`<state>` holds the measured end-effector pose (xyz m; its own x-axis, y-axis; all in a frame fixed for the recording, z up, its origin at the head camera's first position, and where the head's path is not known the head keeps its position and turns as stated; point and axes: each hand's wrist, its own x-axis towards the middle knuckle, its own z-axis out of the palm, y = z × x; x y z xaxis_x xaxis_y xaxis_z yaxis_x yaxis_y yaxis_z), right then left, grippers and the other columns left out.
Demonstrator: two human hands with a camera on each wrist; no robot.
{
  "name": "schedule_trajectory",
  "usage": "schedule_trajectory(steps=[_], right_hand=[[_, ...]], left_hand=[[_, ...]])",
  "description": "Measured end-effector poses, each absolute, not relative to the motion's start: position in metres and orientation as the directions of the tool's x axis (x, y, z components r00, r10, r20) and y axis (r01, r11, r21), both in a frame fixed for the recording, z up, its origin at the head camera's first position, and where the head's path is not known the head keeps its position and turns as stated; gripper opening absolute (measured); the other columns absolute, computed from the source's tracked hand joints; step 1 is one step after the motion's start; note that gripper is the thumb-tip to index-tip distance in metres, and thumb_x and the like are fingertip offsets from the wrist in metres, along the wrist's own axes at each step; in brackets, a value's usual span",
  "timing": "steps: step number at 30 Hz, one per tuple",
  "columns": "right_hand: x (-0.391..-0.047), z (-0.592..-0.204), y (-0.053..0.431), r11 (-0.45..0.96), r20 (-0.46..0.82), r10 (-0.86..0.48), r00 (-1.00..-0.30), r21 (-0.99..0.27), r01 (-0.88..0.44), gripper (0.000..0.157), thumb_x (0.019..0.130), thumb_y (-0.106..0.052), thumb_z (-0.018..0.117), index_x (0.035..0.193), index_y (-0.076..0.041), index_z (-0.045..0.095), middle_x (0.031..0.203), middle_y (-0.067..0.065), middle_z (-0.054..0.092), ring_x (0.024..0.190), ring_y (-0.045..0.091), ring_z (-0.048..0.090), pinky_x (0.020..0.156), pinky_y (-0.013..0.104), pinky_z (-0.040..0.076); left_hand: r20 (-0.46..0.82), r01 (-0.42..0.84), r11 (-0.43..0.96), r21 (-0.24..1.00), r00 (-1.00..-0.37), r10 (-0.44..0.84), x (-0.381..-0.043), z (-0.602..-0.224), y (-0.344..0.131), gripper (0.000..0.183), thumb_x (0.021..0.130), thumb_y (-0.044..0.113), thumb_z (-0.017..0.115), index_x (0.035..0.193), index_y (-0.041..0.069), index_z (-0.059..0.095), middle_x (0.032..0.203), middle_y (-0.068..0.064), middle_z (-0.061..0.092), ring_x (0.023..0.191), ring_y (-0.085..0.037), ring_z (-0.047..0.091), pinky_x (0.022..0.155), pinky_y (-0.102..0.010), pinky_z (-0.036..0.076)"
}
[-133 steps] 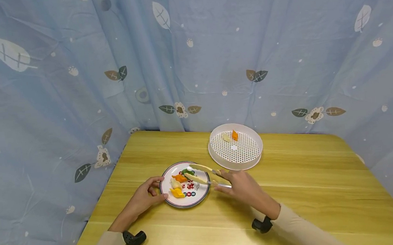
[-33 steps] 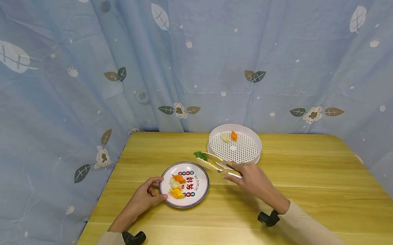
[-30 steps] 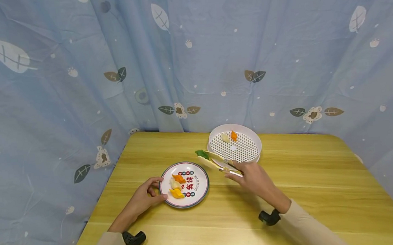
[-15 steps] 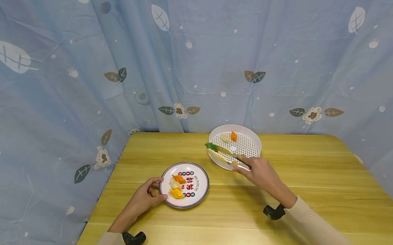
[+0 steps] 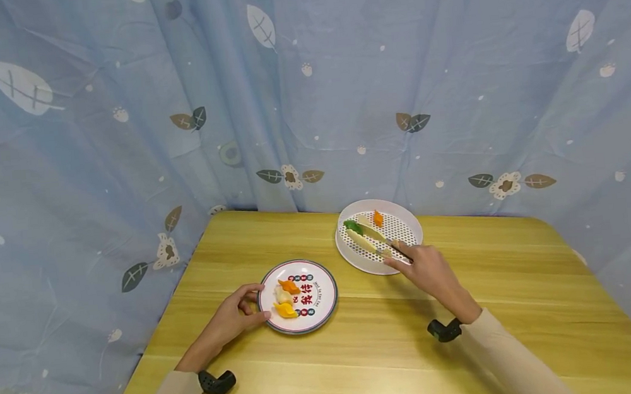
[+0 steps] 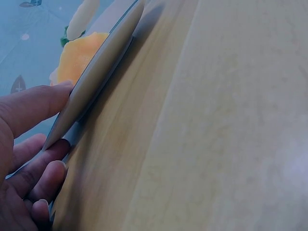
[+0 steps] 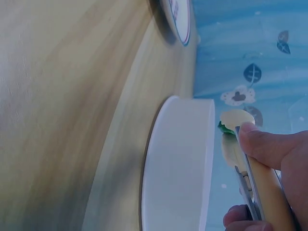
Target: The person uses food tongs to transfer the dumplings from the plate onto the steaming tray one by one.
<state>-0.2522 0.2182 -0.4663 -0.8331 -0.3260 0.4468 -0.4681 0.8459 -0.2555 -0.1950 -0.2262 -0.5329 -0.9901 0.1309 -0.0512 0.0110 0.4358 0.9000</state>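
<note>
In the head view my left hand (image 5: 235,315) holds the rim of a round white plate (image 5: 322,310), thumb on top and fingers beneath, as the left wrist view shows. An orange (image 5: 288,286), a white (image 5: 282,296) and a yellow dumpling (image 5: 286,310) lie on its left half. My right hand (image 5: 428,272) grips tongs (image 5: 361,241) with cream-coloured tips. Between those tips is a green, dumpling-like piece (image 5: 352,226), over the left part of a white perforated steamer tray (image 5: 350,262). An orange dumpling (image 5: 378,217) and a partly hidden white one (image 5: 364,219) sit inside the tray.
Plate and tray stand apart on a wooden table (image 5: 321,374), the tray near the back edge. A blue patterned curtain (image 5: 328,94) hangs behind the table. Each wrist wears a black device. The tray's side wall (image 7: 178,163) fills much of the right wrist view.
The tongs have lifted the green piece off the plate and carried it right and away, over the tray. My left hand keeps its hold on the plate, which has stayed put.
</note>
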Motion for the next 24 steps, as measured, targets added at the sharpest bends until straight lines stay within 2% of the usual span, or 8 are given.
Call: schedule_trajectory(steps=[10,18,21,24], right_hand=[[-0.269,-0.467,0.223,0.859,0.412,-0.326,-0.851,-0.245,-0.449,0.054,0.092,-0.039,0.078,0.128,0.0,0.071,0.061,0.004,0.057,0.054,0.02,0.045,0.051,0.037,0.042],[-0.284,-0.467,0.222,0.888,0.346,-0.327,-0.879,-0.206,-0.411,0.054,0.093,-0.041,0.076,0.128,0.0,0.071,0.058,0.0,0.046,0.056,0.021,0.044,0.053,0.037,0.039],[-0.289,-0.468,0.222,0.893,0.329,-0.33,-0.885,-0.194,-0.406,0.053,0.093,-0.041,0.076,0.126,0.001,0.072,0.059,0.002,0.048,0.058,0.022,0.045,0.055,0.039,0.042],[-0.293,-0.469,0.221,0.901,0.306,-0.328,-0.894,-0.183,-0.393,0.052,0.093,-0.042,0.076,0.125,-0.002,0.073,0.067,0.006,0.058,0.061,0.023,0.05,0.059,0.043,0.047]], left_hand=[[-0.051,0.009,0.434,0.901,-0.991,0.127,-0.195,-0.533,-0.226,0.059,0.084,0.02,0.087,0.137,0.014,0.061,0.113,-0.009,0.062,0.085,-0.024,0.05,0.072,-0.03,0.042],[-0.067,-0.007,0.428,0.904,-0.99,0.126,-0.194,-0.533,-0.227,0.059,0.085,0.021,0.087,0.137,0.015,0.06,0.113,-0.009,0.062,0.085,-0.024,0.05,0.074,-0.031,0.042],[-0.064,-0.003,0.424,0.906,-0.989,0.13,-0.194,-0.532,-0.227,0.059,0.085,0.021,0.087,0.137,0.015,0.06,0.114,-0.009,0.061,0.085,-0.024,0.05,0.074,-0.032,0.042],[-0.062,-0.001,0.422,0.907,-0.989,0.131,-0.194,-0.532,-0.227,0.059,0.085,0.022,0.087,0.137,0.015,0.06,0.114,-0.009,0.061,0.085,-0.024,0.05,0.074,-0.032,0.042]])
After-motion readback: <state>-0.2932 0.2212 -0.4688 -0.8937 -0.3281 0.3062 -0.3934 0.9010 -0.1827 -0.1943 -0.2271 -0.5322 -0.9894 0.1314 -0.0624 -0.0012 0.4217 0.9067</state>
